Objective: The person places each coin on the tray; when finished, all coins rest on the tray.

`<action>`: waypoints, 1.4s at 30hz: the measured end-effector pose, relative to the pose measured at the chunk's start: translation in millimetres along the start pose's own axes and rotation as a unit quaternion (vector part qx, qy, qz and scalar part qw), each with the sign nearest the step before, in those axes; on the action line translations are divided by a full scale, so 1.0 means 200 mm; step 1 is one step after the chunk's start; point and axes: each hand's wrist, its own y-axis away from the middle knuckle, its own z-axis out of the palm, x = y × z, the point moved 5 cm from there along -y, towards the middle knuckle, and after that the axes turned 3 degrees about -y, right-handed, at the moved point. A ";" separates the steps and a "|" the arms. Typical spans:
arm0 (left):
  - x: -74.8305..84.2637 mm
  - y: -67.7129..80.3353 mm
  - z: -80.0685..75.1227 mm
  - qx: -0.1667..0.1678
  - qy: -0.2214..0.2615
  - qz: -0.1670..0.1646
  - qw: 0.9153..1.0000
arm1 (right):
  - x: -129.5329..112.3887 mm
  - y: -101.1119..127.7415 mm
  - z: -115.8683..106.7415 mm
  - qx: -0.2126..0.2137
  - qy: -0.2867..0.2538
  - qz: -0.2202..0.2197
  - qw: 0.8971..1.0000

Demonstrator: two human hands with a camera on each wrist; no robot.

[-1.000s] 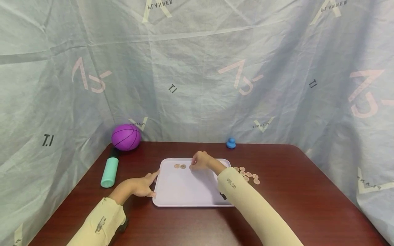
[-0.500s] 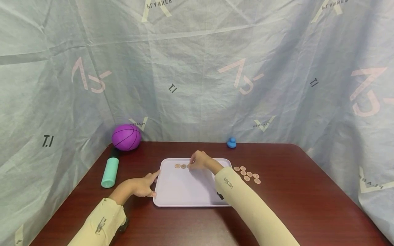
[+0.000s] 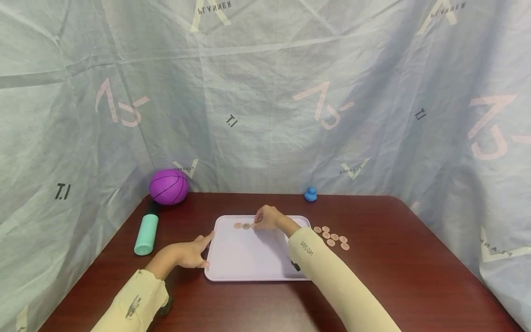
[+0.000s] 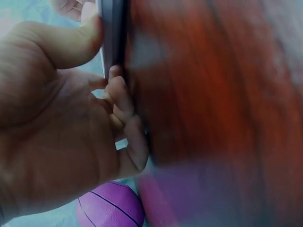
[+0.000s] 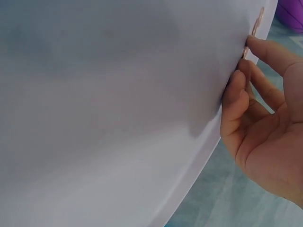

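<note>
Barely a shift since a second ago: the right hand (image 3: 267,217) has crept a touch left along the tray's far edge, while the left hand (image 3: 188,252) stays put. On the dark bench (image 3: 394,272) lies the pale tray (image 3: 249,258), its near-left corner pinched in the left grip, thumb on top and fingers curled under. The right grip is closed, fingertips (image 5: 239,78) on a coin (image 3: 253,225) right beside two coins (image 3: 242,226) to its left, and a loose pile of coins (image 3: 332,237) sits off to its right.
</note>
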 end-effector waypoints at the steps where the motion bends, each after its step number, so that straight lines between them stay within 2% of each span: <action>1: 0.00 0.00 0.00 0.004 0.005 0.001 1.000 | 0.00 0.00 0.00 0.000 0.001 0.001 1.000; 4: 0.01 0.01 0.00 0.019 0.010 0.012 1.000 | 0.02 0.02 -0.03 -0.001 0.009 0.006 1.000; 8: 0.00 0.02 -0.01 0.041 0.008 0.050 0.998 | 0.07 0.05 -0.09 0.005 0.009 -0.002 1.000; 12: 0.00 0.03 -0.03 0.052 0.001 0.077 0.996 | 0.11 0.10 -0.17 0.009 -0.015 -0.020 1.000; 18: -0.01 0.04 -0.07 0.046 0.002 0.079 0.996 | 0.17 0.20 -0.29 0.018 -0.051 -0.038 0.998; 22: -0.03 0.02 -0.09 0.052 0.008 0.081 0.995 | 0.24 0.27 -0.35 0.050 -0.076 -0.046 0.995; 28: -0.03 0.00 -0.10 0.054 0.014 0.082 0.995 | 0.35 0.38 -0.42 0.084 -0.070 -0.039 0.993; 35: -0.02 -0.01 -0.10 0.056 -0.008 0.070 0.996 | 0.45 0.52 -0.46 0.073 -0.067 -0.023 0.995; 38: -0.02 -0.01 -0.10 0.058 -0.013 0.076 0.995 | 0.50 0.58 -0.48 0.073 -0.052 -0.027 0.996; 42: -0.02 -0.03 -0.09 0.059 -0.009 0.084 0.995 | 0.58 0.66 -0.50 0.060 -0.064 -0.014 0.996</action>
